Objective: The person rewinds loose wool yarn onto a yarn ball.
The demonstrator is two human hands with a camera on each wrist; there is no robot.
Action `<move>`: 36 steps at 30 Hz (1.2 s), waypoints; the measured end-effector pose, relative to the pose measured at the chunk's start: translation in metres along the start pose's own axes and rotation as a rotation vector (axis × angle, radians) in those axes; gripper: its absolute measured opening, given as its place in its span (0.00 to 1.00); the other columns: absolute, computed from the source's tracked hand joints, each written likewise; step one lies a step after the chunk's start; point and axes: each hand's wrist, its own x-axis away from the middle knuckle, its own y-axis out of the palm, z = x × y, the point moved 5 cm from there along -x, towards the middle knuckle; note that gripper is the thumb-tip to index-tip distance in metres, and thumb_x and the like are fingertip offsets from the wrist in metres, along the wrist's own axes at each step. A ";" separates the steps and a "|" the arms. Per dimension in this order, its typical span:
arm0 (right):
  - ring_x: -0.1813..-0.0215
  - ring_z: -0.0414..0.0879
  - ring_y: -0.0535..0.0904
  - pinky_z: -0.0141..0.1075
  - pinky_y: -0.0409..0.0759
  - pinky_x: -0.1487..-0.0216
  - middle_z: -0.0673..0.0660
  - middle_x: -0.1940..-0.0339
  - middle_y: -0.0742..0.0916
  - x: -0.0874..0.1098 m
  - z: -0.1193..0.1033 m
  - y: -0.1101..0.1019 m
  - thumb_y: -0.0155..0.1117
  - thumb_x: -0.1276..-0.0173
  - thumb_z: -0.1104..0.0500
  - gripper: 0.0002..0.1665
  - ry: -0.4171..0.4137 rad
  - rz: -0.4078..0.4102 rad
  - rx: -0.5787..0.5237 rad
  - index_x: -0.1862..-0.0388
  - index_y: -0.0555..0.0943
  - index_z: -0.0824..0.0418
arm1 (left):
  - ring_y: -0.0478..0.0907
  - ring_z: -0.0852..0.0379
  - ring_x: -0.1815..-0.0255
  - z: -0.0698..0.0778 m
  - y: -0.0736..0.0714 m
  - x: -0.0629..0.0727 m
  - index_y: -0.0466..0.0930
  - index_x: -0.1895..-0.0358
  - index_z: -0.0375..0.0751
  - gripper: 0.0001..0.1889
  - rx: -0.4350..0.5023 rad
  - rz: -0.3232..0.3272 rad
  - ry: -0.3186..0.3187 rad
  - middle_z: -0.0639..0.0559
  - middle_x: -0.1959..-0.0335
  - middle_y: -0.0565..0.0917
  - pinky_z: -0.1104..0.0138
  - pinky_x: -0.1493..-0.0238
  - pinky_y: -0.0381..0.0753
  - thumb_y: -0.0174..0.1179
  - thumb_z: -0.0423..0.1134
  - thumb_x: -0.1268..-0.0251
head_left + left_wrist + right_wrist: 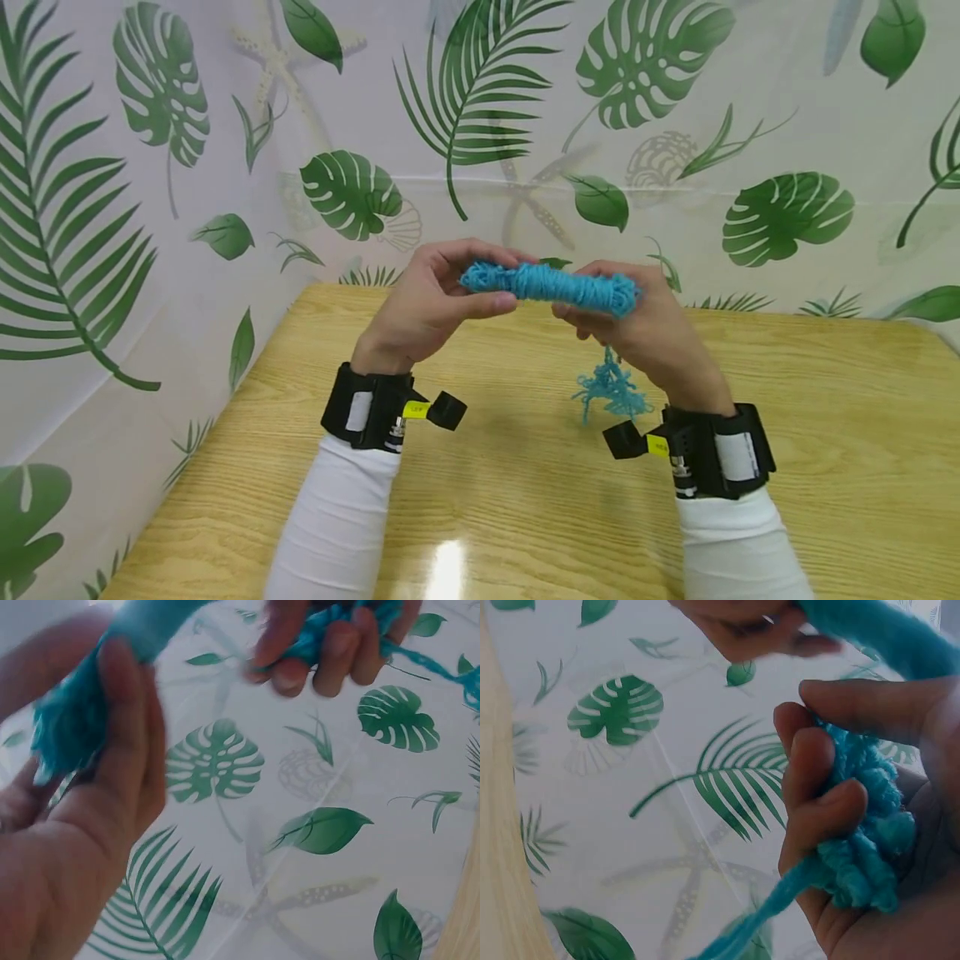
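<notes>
A roll of bright blue yarn [558,286], its middle bound by close turns and its ends loopy, is held level above the table. My left hand [431,304] pinches its left end between thumb and fingers. At its right end is my right hand [648,325], partly behind the roll. In the right wrist view, that hand's curled fingers hold a bunched clump of the same yarn [874,795] against the palm. From it a strand [769,904] runs down to a loose tangle of blue yarn [613,387], seen below the right hand in the head view.
Beneath the hands lies a light wooden table [495,500]. A white cloth [480,100] printed with green leaves and starfish hangs behind it and along the left. Both wrists carry black straps with small cameras, the left camera [447,411] and the right camera [625,440] pointing inward.
</notes>
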 end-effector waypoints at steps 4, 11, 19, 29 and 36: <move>0.72 0.50 0.75 0.35 0.74 0.75 0.60 0.67 0.84 -0.002 0.004 0.009 0.66 0.26 0.64 0.07 0.054 -0.003 -0.027 0.54 0.82 0.69 | 0.80 0.51 0.55 0.001 0.003 -0.005 0.87 0.52 0.33 0.12 -0.242 0.204 0.150 0.43 0.54 0.85 0.63 0.53 0.83 0.65 0.20 0.36; 0.73 0.49 0.76 0.35 0.77 0.77 0.61 0.69 0.82 -0.002 0.007 0.006 0.67 0.26 0.60 0.11 0.125 0.119 0.094 0.56 0.84 0.68 | 0.84 0.46 0.55 0.000 0.005 -0.006 0.83 0.46 0.23 0.14 -0.578 0.328 0.239 0.36 0.50 0.83 0.58 0.54 0.86 0.65 0.22 0.34; 0.71 0.50 0.79 0.35 0.78 0.74 0.61 0.67 0.83 -0.002 -0.003 0.005 0.68 0.27 0.62 0.09 0.049 0.180 0.168 0.56 0.84 0.69 | 0.85 0.51 0.58 -0.002 0.004 -0.005 0.86 0.50 0.29 0.13 -0.796 0.388 0.174 0.40 0.53 0.86 0.63 0.57 0.85 0.70 0.25 0.38; 0.73 0.49 0.73 0.34 0.73 0.73 0.59 0.70 0.81 0.004 -0.008 -0.009 0.66 0.30 0.71 0.04 -0.042 0.117 -0.135 0.58 0.82 0.72 | 0.82 0.52 0.60 -0.013 0.005 0.005 0.89 0.52 0.35 0.11 -0.533 -0.206 -0.288 0.45 0.57 0.87 0.61 0.56 0.83 0.71 0.29 0.36; 0.72 0.48 0.75 0.34 0.74 0.73 0.61 0.69 0.82 0.001 -0.008 -0.003 0.66 0.30 0.71 0.03 -0.074 0.087 -0.127 0.58 0.83 0.71 | 0.84 0.52 0.57 0.000 0.005 -0.005 0.88 0.50 0.36 0.12 0.069 0.161 0.002 0.41 0.53 0.82 0.61 0.46 0.82 0.72 0.32 0.36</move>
